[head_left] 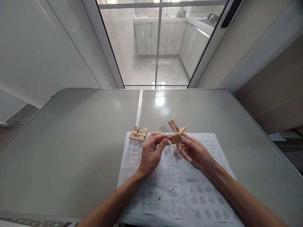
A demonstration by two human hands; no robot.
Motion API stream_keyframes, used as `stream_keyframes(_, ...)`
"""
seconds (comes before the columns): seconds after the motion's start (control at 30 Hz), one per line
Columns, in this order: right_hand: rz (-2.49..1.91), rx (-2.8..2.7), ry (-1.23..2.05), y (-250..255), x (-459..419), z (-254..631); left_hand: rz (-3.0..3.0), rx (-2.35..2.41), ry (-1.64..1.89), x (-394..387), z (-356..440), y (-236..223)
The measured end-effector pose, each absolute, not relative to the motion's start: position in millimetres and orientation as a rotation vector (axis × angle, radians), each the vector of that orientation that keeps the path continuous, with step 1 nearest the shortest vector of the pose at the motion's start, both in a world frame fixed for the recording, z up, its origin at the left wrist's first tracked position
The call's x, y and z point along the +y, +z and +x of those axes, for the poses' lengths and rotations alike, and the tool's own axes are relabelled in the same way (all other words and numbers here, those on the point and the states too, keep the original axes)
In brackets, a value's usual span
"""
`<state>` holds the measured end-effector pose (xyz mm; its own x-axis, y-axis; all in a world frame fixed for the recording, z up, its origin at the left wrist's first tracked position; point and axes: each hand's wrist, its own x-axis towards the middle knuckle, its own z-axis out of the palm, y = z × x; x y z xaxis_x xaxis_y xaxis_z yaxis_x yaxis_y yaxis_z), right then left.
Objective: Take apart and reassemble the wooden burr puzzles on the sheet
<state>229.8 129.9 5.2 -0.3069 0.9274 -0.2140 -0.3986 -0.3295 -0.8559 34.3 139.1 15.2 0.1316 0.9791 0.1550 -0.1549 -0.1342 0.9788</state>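
Both hands hold a small wooden puzzle assembly (pixel 176 132) of crossed notched pieces, lifted just above a printed instruction sheet (pixel 175 189). My left hand (pixel 151 153) pinches its left end with thumb and fingers. My right hand (pixel 193 151) grips its right side, fingers curled under it. Several loose wooden puzzle pieces (pixel 138 133) lie in a cluster on the table, just beyond the sheet's top left corner and to the left of my left hand.
The grey table (pixel 71 142) has a seam down its middle and rounded far corners. Beyond it stand a glass door (pixel 158 44) and white walls. A beige wall panel (pixel 272 88) rises at the right.
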Motion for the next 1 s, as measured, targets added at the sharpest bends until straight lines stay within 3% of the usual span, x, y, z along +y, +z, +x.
stream_keyframes(1.0, -0.741, -0.813, 2.01, 1.0, 124.7, 224.7, 1.209, 0.85, 1.254, 136.5, 37.1, 11.3)
